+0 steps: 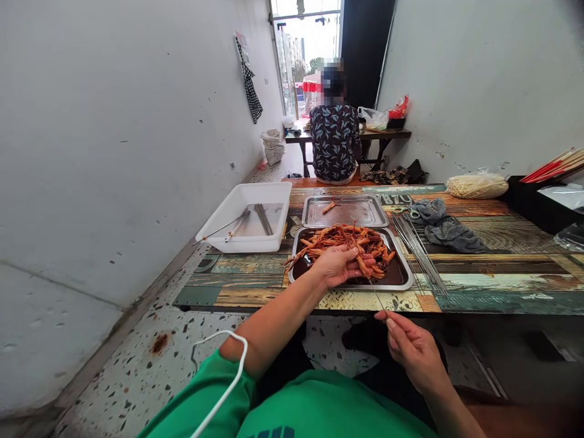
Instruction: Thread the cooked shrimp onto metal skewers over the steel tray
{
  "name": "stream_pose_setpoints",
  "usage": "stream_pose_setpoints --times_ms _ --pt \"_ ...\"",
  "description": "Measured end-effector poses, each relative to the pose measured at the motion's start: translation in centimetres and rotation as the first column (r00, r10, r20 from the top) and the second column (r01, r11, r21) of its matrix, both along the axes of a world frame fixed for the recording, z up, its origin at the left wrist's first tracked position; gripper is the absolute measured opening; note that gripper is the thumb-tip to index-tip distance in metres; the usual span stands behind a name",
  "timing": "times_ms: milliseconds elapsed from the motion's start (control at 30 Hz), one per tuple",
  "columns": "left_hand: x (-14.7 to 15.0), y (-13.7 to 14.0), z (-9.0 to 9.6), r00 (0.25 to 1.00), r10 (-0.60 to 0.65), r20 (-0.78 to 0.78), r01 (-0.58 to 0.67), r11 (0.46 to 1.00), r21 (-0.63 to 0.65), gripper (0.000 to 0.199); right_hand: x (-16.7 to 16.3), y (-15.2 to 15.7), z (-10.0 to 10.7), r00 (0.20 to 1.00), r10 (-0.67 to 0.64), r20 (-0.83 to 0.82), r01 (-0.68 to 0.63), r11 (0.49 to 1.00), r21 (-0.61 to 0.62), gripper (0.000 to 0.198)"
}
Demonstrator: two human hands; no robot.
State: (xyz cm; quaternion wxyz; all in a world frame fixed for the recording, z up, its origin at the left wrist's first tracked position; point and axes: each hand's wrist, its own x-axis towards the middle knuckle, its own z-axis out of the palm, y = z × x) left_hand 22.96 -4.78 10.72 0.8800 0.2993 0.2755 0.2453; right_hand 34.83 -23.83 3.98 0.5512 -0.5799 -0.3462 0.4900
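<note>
The left hand [338, 265] reaches forward on a bare, outstretched forearm, fingers curled down and inward. The right hand [413, 350] sits nearer the body, thumb and forefinger pinched together at their tips

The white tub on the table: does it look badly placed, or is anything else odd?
Yes. The white tub overhangs the table at its left edge, and skewers poke out over its rim. Nothing looks spilled.

orange-red meat strips [351, 240], white tub [249, 216]
</note>
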Motion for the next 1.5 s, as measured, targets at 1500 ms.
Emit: stream_pose_setpoints --times_ms 1500 --pt "0.9 -1.1 0.1 0.998 0.042 -0.039 -0.043 0.999 -0.014 0.020 -0.2 -0.5 -0.4 0.914 -0.067 0.400 0.053 0.998 0.046 0.060"
